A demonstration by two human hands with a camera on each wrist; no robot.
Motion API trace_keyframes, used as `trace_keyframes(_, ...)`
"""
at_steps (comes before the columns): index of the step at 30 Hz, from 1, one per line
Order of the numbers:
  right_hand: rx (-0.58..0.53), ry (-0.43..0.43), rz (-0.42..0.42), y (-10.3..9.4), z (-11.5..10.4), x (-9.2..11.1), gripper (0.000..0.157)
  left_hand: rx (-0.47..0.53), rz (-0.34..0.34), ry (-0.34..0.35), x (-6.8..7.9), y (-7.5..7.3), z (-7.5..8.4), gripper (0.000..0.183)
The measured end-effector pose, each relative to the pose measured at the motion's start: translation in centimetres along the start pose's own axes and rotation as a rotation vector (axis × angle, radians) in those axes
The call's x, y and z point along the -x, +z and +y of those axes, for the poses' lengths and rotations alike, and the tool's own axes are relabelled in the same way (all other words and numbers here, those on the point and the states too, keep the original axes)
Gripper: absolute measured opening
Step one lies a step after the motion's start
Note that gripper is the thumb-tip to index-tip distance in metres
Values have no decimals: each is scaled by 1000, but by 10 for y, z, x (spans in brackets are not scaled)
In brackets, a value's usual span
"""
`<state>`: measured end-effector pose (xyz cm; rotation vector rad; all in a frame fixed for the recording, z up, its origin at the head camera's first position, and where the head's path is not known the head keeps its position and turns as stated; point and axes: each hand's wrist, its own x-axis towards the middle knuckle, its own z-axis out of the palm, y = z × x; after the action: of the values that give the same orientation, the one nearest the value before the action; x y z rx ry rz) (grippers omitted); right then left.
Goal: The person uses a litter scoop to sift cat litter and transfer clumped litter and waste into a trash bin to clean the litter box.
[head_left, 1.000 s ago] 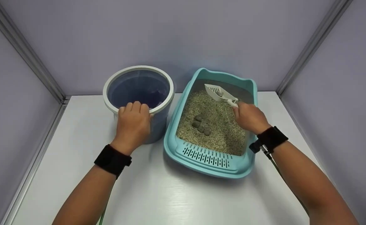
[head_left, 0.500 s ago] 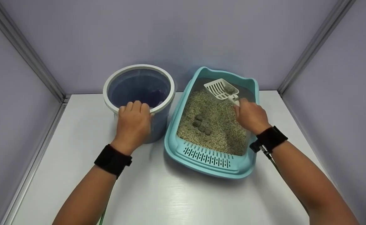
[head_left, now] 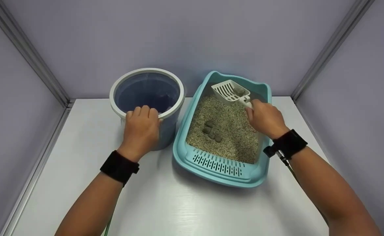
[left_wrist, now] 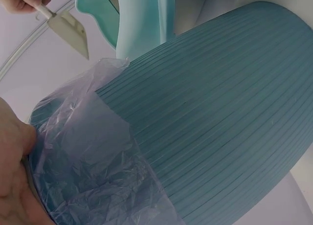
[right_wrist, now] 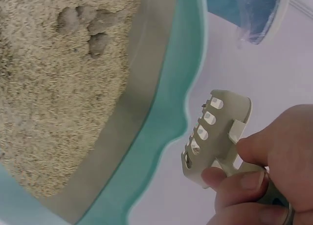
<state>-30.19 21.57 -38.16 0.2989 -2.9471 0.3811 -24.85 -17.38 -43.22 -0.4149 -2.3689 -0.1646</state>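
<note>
My right hand grips the handle of a white slotted litter scoop, held above the back part of the litter box. A greyish clump lies in the scoop near its handle end. Several dark clumps rest on the tan litter. With fingers curled over the near rim, my left hand holds the blue trash bin. A thin clear bag lines the bin and folds down over its outside in the left wrist view. The bin's bottom is hard to make out.
Trash bin and litter box stand side by side on a white table, the box to the right. Grey-lilac panels enclose the back and both sides. The box's front has a slotted ledge.
The scoop has tipped from edge-on to more level, showing its slots and the clump, then risen slightly and shifted a little left. My left hand stays on the bin rim.
</note>
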Motion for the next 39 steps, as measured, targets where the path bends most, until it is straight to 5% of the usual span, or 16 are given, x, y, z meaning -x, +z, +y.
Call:
trace_keyframes(7,-34,-70,-2,-32,-36,-11,30,-15,-31,-15,-3,1,-2,28)
trace_keyframes(14,-81,-108,-42,-55,-100,-33,30,-4,-41,-17,-4,4,-2,28)
trace_keyframes(22,-13,-188,-65,-44,-162,-57,31,-7,12,2,-7,8,0,29)
trace_keyframes(26,113,-293,67,-26,-171,-61,26,10,30,6,-8,9,2,28)
trace_keyframes(30,241,-480,315,-7,-171,-60,14,10,25,1,-8,9,2,28)
trace_keyframes(35,456,-646,613,9,-166,-60,19,12,28,4,-8,9,2,28)
trace_keyframes(39,519,-690,707,11,-163,-60,21,12,19,-2,-8,9,3,28)
